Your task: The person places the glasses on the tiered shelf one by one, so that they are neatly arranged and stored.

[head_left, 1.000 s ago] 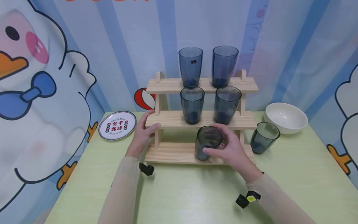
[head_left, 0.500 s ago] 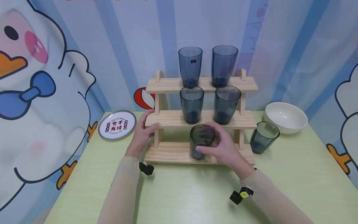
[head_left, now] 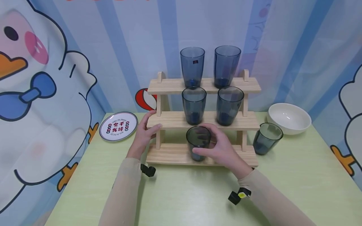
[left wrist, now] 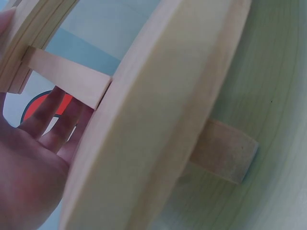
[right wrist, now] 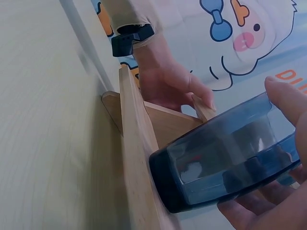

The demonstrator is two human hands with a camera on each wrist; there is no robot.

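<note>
A three-tier wooden display rack (head_left: pixel 169 153) stands on the table, its left end gripped by my left hand (head_left: pixel 143 135). The thumb lies over the end of the middle board, and the fingers reach behind the side support in the left wrist view. My right hand (head_left: pixel 222 149) holds a dark blue-grey drinking glass (right wrist: pixel 216 163) by its side. The glass is upright over the bottom board, its base right at the wood in the right wrist view. Two glasses, one of them the left middle glass (head_left: pixel 194 106), stand on the middle board. Two more, including the top left glass (head_left: pixel 192 69), stand on the top board.
Right of the rack, a shorter-looking smoky glass (head_left: pixel 266 139) stands on the table, with a white bowl (head_left: pixel 288 121) behind it. A printed white plate (head_left: pixel 117 135) lies at the left. A cartoon curtain (head_left: pixel 135 40) hangs behind the rack.
My right hand has moved the glass leftward along the bottom board, toward its middle. The left hand has stayed on the rack.
</note>
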